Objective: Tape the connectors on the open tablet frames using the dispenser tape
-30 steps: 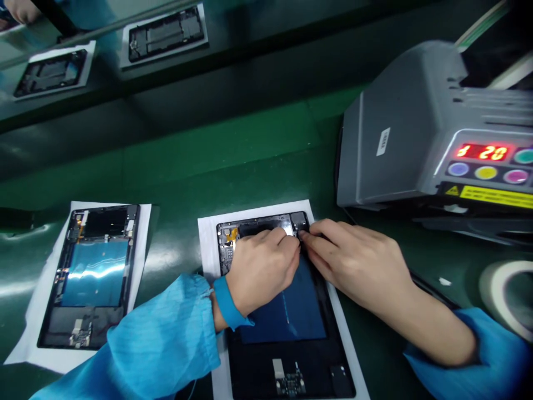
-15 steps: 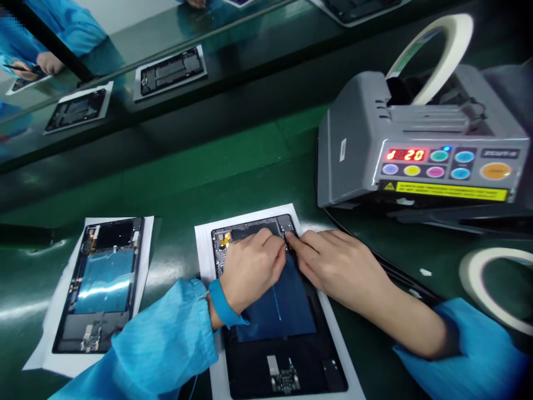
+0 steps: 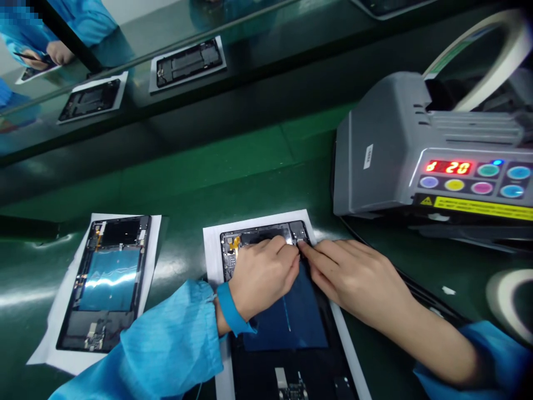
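Observation:
An opened tablet [image 3: 255, 372] with a dark blue sheet [image 3: 287, 333] over its middle lies on white paper in front of me. My left hand [image 3: 264, 272], with a blue band [image 3: 233, 311] round the wrist, rests over the tablet's upper part. Its fingers are curled and pinched near the upper right; whatever they hold is hidden. My right hand [image 3: 353, 278] comes in from the right. Its stretched index fingertip touches a small part at the tablet's top right corner, and its thumb is held apart below, with nothing visible between them.
Another opened tablet [image 3: 110, 278] lies on paper to the left. At the right stand a grey tape dispenser [image 3: 378, 161] and a tape roll [image 3: 499, 300]. Two tablet housings [image 3: 94, 103] [image 3: 189, 64] sit on the raised ledge behind. A co-worker's hands [image 3: 60, 53] show at the far left.
The view has shifted, so most things appear further right. Both hands stay at the tablet's upper right, with the right index finger still on the corner part.

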The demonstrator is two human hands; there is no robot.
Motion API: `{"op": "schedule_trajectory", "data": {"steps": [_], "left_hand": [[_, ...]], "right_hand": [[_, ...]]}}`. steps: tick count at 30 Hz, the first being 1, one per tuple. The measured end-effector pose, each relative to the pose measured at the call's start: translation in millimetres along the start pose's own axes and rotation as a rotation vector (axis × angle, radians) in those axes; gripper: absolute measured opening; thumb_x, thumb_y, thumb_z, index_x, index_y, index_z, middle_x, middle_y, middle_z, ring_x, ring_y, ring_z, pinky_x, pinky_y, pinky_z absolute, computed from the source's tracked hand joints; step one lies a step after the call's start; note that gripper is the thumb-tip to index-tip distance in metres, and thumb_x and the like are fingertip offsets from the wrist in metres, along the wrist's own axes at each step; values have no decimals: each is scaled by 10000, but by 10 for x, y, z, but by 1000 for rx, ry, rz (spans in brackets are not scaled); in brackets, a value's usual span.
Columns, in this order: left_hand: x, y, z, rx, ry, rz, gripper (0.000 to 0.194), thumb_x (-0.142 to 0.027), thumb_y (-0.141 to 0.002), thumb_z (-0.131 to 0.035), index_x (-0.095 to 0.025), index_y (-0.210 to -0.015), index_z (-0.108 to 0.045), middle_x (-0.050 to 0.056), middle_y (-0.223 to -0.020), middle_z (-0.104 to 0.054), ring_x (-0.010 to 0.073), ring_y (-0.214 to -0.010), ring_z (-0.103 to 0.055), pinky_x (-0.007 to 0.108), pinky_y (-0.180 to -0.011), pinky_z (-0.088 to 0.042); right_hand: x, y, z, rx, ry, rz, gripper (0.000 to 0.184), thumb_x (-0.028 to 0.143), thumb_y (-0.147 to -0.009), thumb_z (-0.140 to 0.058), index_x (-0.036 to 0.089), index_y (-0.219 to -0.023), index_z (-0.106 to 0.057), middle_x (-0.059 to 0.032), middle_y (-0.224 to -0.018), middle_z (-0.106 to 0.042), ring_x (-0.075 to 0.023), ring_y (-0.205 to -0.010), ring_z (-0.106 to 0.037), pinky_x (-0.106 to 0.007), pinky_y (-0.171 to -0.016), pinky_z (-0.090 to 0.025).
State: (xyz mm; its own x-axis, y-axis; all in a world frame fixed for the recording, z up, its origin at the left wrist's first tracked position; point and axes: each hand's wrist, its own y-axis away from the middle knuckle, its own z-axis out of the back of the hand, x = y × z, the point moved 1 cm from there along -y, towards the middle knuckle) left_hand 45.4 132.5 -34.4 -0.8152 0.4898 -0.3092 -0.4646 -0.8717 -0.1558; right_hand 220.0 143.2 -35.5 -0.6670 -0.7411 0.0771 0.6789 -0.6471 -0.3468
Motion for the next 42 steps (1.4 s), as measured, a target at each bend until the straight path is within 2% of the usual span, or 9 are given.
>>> {"op": "schedule_trajectory", "data": {"steps": [7,16,27,35,42], "left_hand": [[-37,-28,6,-8,-64,-48,195,-199,-921,-455,-171,-804,-608,8,-730,-571,143,-616,-564,290,-566,-424],[-26,-59,5,-32,-55,-112,208,-202,-925,-435,-168,-809,-604,-4,-712,-582,143,-601,-552,303,-567,-383],[-44,-56,-4,-40,-68,-91,210,-209,-914,-446,-179,-757,-580,-4,-701,-591,154,-585,-581,330,-554,-391],[-39,-18,-41,-64,-76,-108,170,-215,-900,-468,-173,-790,-591,-11,-719,-604,158,-604,-603,335,-552,-406],[-35,-13,-57,-37,-60,-91,174,-220,-905,-461,-174,-780,-572,-5,-733,-603,158,-608,-599,323,-574,-414]], "right_hand": [[-22,12,9,18,-25,-16,268,160,-898,-476,104,-1078,-666,-56,-801,-637,-160,-654,-574,-318,-632,-424],[-28,-16,20,13,-57,-25,230,164,-902,-477,116,-1020,-669,-26,-722,-590,-161,-632,-546,-309,-644,-413],[-13,32,17,19,-54,-4,246,149,-892,-495,88,-1060,-664,-42,-776,-609,-178,-647,-546,-329,-645,-403],[-8,74,-29,1,-68,20,239,157,-914,-467,86,-1043,-655,-66,-835,-632,-177,-680,-566,-329,-671,-406],[-10,64,-28,3,-80,14,232,151,-907,-479,87,-1046,-653,-54,-813,-623,-183,-681,-564,-337,-676,-418]]}}
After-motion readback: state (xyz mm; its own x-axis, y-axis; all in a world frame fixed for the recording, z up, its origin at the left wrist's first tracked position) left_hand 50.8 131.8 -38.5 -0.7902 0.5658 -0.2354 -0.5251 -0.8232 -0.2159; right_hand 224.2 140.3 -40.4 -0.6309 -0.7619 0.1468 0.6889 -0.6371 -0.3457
